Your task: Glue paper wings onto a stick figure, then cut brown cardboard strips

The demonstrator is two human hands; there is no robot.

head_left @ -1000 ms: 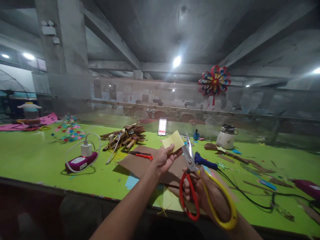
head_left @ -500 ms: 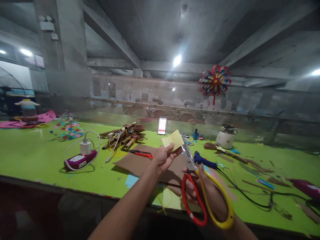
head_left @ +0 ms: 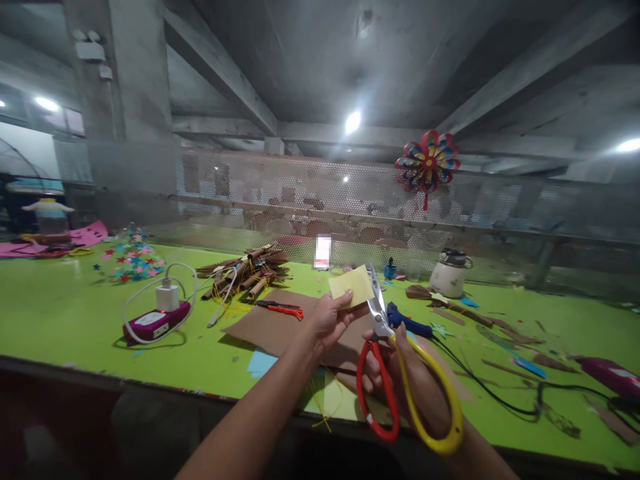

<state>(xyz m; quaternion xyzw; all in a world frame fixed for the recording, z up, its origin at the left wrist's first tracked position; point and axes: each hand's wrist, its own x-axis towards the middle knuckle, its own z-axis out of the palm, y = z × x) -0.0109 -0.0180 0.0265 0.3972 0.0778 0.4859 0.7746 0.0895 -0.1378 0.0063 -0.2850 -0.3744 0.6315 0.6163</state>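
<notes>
Between thumb and fingers, my left hand (head_left: 333, 320) pinches a small piece of yellow paper (head_left: 356, 285). My right hand (head_left: 400, 367) grips large scissors (head_left: 381, 323) with one red and one yellow handle. The blades point up and away, at the right edge of the paper, and look slightly parted. Below both hands lies a brown paper sheet (head_left: 280, 330), and on it rests a red and black utility knife (head_left: 283, 309). A blue glue gun (head_left: 407, 321) lies just behind the scissors, its black cord running right.
A pile of rolled brown paper (head_left: 250, 270) lies behind the sheet. To the left stand a purple power strip (head_left: 150, 323) with a white charger and a heap of paper stars (head_left: 133, 257). A phone (head_left: 323, 252) stands at the back, a white kettle-like pot (head_left: 447, 277) right of it.
The yellow paper and my left hand have shifted slightly right in the view. The scissor handles have moved a little closer together and left.
</notes>
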